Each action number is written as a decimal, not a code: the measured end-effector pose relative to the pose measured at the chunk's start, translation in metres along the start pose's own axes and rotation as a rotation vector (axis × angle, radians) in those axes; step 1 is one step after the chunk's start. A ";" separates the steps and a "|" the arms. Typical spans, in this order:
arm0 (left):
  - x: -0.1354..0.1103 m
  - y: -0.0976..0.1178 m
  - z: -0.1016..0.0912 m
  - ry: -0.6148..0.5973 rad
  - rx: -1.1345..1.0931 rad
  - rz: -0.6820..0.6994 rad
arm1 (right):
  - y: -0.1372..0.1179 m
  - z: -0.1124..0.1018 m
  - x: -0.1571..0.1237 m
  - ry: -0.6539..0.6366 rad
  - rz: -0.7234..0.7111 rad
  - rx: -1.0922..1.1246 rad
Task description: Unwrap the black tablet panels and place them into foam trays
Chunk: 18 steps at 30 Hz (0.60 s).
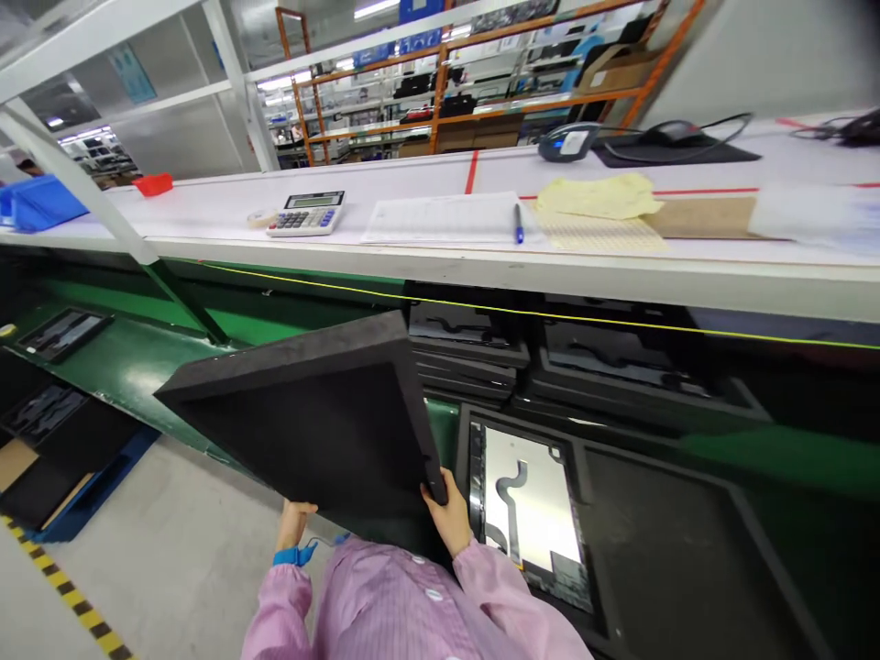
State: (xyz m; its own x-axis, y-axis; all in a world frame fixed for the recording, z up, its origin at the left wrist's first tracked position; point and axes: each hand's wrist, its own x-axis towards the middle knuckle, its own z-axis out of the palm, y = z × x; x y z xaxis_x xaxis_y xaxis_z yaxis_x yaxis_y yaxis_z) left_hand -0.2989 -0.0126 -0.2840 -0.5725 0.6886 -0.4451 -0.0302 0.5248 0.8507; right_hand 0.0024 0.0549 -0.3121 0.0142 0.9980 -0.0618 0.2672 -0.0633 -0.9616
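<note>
Head view: left hand (294, 524), right hand (452, 521), grip clasping tilted black tray (323, 422) by edges.

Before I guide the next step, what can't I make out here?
Head view: most fingers of the left hand, hidden behind the black tray.
Head view: that tray's far face, turned away.
Head view: print on the paper, too small.
Head view: the whitish item at right, blurred.
Head view: the stacked trays' rear, partly hidden by the shelf.
</note>
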 end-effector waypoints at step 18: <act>-0.035 0.036 0.056 -0.068 -0.175 0.004 | -0.150 -0.181 0.154 0.806 -0.407 -0.231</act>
State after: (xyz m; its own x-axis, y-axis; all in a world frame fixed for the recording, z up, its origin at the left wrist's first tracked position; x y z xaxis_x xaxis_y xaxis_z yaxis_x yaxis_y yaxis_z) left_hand -0.2338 0.0105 -0.2534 -0.5167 0.7255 -0.4547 -0.1741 0.4310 0.8854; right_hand 0.1388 0.2181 -0.1288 0.5188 0.6496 0.5558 0.5826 0.2071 -0.7859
